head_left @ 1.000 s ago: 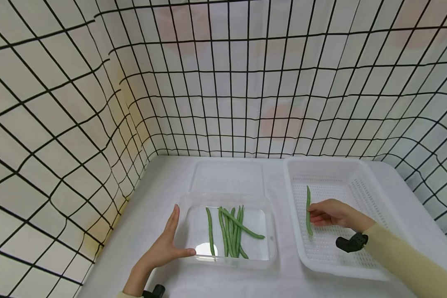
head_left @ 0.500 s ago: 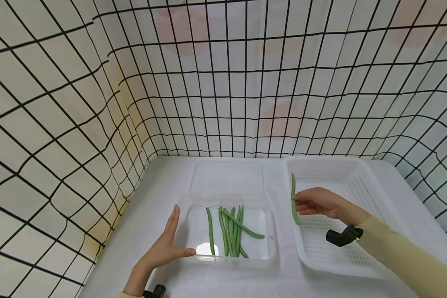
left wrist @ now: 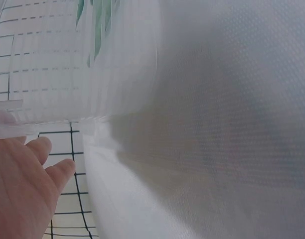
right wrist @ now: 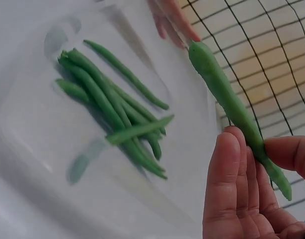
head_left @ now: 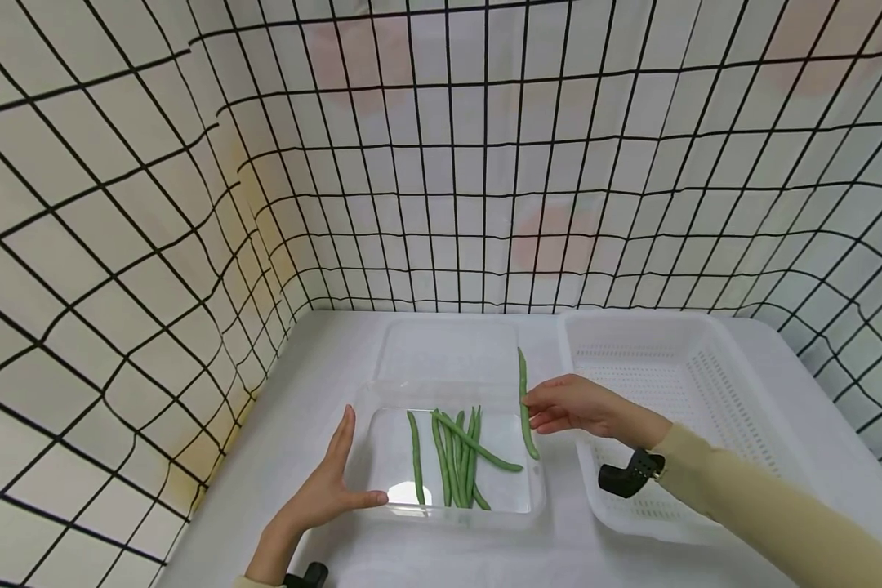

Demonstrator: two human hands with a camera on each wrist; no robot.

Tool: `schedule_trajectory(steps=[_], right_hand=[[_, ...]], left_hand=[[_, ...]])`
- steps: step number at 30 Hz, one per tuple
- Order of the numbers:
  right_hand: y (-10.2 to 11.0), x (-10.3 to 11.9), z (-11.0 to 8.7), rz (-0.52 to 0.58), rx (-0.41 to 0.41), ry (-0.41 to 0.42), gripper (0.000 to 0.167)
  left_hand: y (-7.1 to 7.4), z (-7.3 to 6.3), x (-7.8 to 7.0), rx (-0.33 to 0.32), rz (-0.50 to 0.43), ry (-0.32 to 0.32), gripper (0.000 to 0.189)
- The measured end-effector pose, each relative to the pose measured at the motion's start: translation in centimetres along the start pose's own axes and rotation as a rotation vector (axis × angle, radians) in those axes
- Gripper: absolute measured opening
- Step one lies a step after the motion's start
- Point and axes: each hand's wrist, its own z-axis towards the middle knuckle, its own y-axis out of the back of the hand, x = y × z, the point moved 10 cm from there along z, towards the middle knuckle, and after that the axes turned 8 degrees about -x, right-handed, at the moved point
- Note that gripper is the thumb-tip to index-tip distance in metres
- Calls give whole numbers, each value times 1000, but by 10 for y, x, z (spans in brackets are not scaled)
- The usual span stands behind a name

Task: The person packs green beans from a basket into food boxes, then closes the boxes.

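Between thumb and fingers my right hand (head_left: 576, 404) pinches one green bean (head_left: 525, 404), held upright over the right rim of a clear plastic container (head_left: 536, 490). The right wrist view shows this bean (right wrist: 227, 97) close up, slanting across the fingers. Several green beans (head_left: 456, 461) lie on the container's floor, one laid across the others and one apart at the left. My left hand (head_left: 323, 482) rests at the container's left side, fingers straight and thumb at the front left corner. In the left wrist view, part of the left hand (left wrist: 28, 184) appears beside the container wall (left wrist: 117, 74).
A white perforated basket (head_left: 706, 506) stands to the right, partly under my right forearm. Behind the container lies a flat clear lid (head_left: 448, 347). Black netting (head_left: 485, 196) rises along the back and both sides of the white table (head_left: 323, 351).
My right hand has moved left with the green bean, from above the basket, across its rim, to the container's right edge. The left hand has stayed in place.
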Motion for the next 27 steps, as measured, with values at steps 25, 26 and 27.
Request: schedule_trajectory(steps=[25, 26, 27], right_hand=[[-48, -20, 8, -61, 104, -48, 28], [-46, -18, 9, -66, 97, -43, 27], [-44, -16, 11, -71, 87, -37, 27]], left_hand=[[1, 1, 4, 0, 26, -1, 131], [2, 2, 4, 3, 28, 1, 131], [2, 1, 4, 5, 37, 4, 131]])
